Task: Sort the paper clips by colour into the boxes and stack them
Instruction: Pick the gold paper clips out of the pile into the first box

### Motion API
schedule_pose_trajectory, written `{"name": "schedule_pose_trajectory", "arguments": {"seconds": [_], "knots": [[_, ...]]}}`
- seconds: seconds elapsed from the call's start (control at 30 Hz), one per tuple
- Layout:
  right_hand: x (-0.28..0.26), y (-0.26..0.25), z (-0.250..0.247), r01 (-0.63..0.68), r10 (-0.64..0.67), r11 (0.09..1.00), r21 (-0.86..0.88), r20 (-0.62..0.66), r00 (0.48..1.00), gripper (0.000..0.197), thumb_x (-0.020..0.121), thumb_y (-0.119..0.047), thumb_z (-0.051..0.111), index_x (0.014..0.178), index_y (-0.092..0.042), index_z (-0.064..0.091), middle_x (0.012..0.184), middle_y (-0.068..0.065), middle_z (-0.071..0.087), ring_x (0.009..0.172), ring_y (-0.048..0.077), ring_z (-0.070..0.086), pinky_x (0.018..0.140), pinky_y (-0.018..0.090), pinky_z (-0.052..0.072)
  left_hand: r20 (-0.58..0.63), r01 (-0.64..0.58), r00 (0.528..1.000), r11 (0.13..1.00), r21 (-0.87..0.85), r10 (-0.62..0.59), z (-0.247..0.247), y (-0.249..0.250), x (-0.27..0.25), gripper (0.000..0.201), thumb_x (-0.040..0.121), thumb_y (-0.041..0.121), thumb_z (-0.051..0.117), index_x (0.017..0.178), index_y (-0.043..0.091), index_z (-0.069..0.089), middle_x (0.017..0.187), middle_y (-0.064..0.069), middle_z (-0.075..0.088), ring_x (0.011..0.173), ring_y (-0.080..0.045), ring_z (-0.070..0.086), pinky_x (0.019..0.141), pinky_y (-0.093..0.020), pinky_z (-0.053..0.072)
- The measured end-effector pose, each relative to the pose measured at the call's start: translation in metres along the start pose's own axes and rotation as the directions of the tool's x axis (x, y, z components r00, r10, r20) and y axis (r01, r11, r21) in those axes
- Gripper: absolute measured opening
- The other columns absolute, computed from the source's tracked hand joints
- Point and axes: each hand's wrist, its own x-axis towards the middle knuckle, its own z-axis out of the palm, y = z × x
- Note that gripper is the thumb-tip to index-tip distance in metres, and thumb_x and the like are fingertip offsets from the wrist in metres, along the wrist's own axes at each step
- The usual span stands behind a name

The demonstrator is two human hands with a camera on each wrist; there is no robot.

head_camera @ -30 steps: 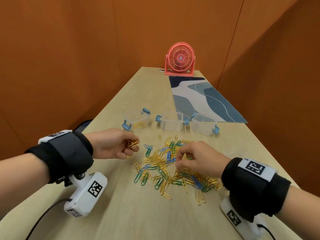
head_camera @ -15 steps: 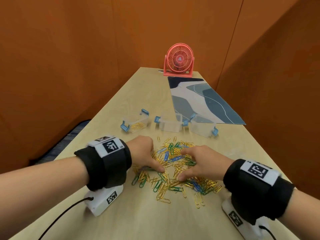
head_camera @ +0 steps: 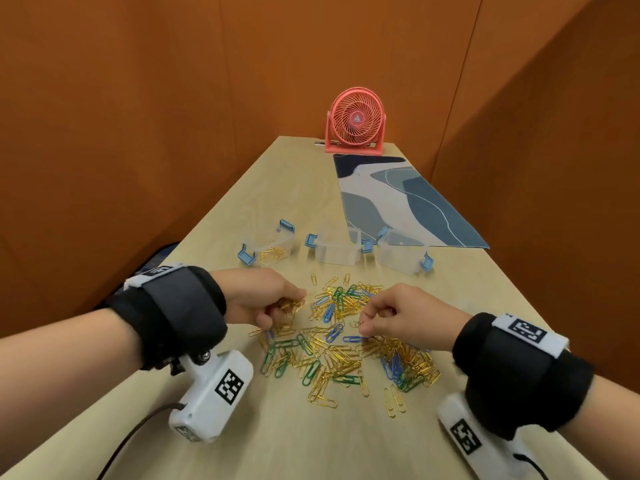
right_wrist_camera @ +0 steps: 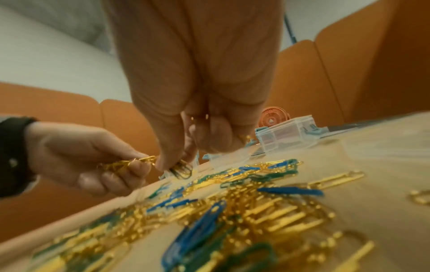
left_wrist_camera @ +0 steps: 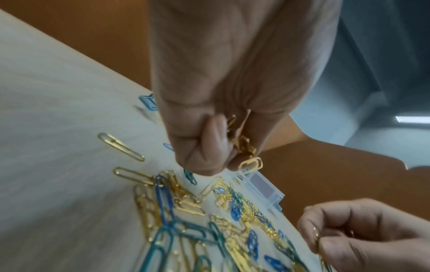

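Left hand [head_camera: 266, 299] curled round a bunch of gold wire paper clips [head_camera: 289, 305], right hand [head_camera: 401, 315] pinching a few gold clips [left_wrist_camera: 315, 237] — both above the mixed gold, blue and green clip heap [head_camera: 343, 348], three clear plastic boxes [head_camera: 337, 251] just beyond.

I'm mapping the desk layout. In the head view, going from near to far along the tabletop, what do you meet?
Loose paper clip pile → row of three clear boxes, the left box holding gold clips → patterned blue mat → pink desk fan at the far edge.
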Motion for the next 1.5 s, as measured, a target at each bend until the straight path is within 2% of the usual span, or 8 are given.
{"name": "schedule_pose_trajectory", "arguments": {"seconds": [0.33, 0.53, 0.77, 0.93, 1.0, 1.1, 1.37, 1.5], "knots": [[-0.001, -0.004, -0.007, -0.084, 0.052, 0.952, 0.293, 0.114, 0.992, 0.012, 0.091, -0.025, 0.058, 0.089, -0.017, 0.066, 0.063, -0.004, 0.047, 0.052, 0.007, 0.036, 0.049, 0.016, 0.035, 0.177, 0.016, 0.982, 0.917, -0.399, 0.060, 0.005, -0.002, -0.008, 0.023, 0.091, 0.011, 0.030, 0.082, 0.005, 0.051, 0.070, -0.009, 0.054, 0.052, -0.016, 0.051, 0.043, -0.020, 0.047], [-0.003, -0.007, -0.008, -0.082, 0.067, 0.953, 0.290, 0.059, 0.996, 0.012, 0.091, -0.018, 0.057, 0.095, -0.016, 0.067, 0.065, -0.005, 0.053, 0.052, 0.005, 0.040, 0.047, 0.012, 0.037, 0.128, 0.000, 0.991, 0.949, -0.315, 0.043, 0.013, 0.000, -0.006, 0.033, 0.098, 0.031, 0.042, 0.074, 0.011, 0.055, 0.060, -0.001, 0.053, 0.047, -0.010, 0.050, 0.041, -0.015, 0.044], [-0.001, -0.008, -0.008, -0.074, 0.092, 0.951, 0.299, -0.048, 0.995, 0.021, 0.092, -0.023, 0.056, 0.099, -0.008, 0.067, 0.065, -0.016, 0.052, 0.048, -0.006, 0.047, 0.043, 0.004, 0.034, 0.114, 0.040, 0.993, 0.948, -0.316, -0.004, 0.015, 0.001, -0.009, 0.022, 0.098, 0.012, 0.041, 0.097, 0.005, 0.062, 0.065, -0.002, 0.057, 0.049, -0.007, 0.050, 0.041, -0.015, 0.043], [0.001, -0.008, -0.008, -0.020, 0.053, 0.978, 0.208, -0.154, 0.987, 0.012, 0.088, -0.021, 0.061, 0.094, -0.011, 0.067, 0.061, -0.013, 0.048, 0.056, -0.001, 0.043, 0.046, 0.003, 0.034, 0.054, -0.154, 0.988, 0.977, 0.146, 0.148, 0.026, 0.001, -0.016, 0.021, 0.084, 0.024, 0.068, 0.102, 0.012, 0.069, 0.062, 0.008, 0.048, 0.053, -0.003, 0.040, 0.048, -0.013, 0.033], [0.000, -0.006, -0.009, -0.006, 0.011, 0.999, 0.036, -0.147, 0.989, 0.012, 0.087, -0.016, 0.062, 0.096, -0.011, 0.069, 0.058, -0.012, 0.039, 0.052, 0.001, 0.036, 0.046, 0.009, 0.030, 0.065, -0.263, 0.963, 0.868, 0.422, 0.260, 0.033, 0.002, -0.018, 0.027, 0.074, 0.032, 0.077, 0.099, 0.024, 0.073, 0.051, 0.020, 0.049, 0.051, 0.002, 0.044, 0.051, -0.012, 0.032], [-0.004, -0.003, -0.013, 0.017, -0.031, 0.977, -0.211, -0.064, 0.997, 0.016, 0.082, -0.017, 0.069, 0.097, -0.019, 0.071, 0.060, -0.013, 0.034, 0.053, 0.001, 0.032, 0.045, 0.013, 0.030, 0.147, -0.367, 0.924, 0.711, 0.600, 0.353, 0.042, 0.002, -0.014, 0.035, 0.070, 0.035, 0.080, 0.104, 0.032, 0.071, 0.050, 0.013, 0.038, 0.046, 0.000, 0.041, 0.047, -0.007, 0.031], [-0.005, 0.009, -0.010, -0.009, 0.019, 0.959, -0.284, 0.031, 0.999, 0.029, 0.071, -0.025, 0.079, 0.100, -0.024, 0.073, 0.068, -0.020, 0.039, 0.061, -0.001, 0.035, 0.051, 0.013, 0.023, 0.150, -0.410, 0.878, 0.552, 0.726, 0.455, 0.048, 0.001, -0.005, 0.019, 0.076, 0.030, 0.076, 0.093, 0.023, 0.075, 0.057, 0.018, 0.049, 0.057, 0.005, 0.048, 0.050, -0.004, 0.034], [-0.002, 0.013, -0.008, 0.012, -0.011, 0.957, -0.291, 0.004, 1.000, 0.013, 0.075, -0.023, 0.076, 0.087, -0.021, 0.076, 0.069, -0.018, 0.047, 0.067, 0.002, 0.043, 0.053, 0.012, 0.026, 0.129, -0.350, 0.927, 0.687, 0.637, 0.352, 0.041, -0.002, -0.002, 0.013, 0.084, 0.027, 0.068, 0.090, 0.016, 0.070, 0.067, 0.015, 0.060, 0.065, -0.006, 0.058, 0.068, -0.022, 0.054]]}}
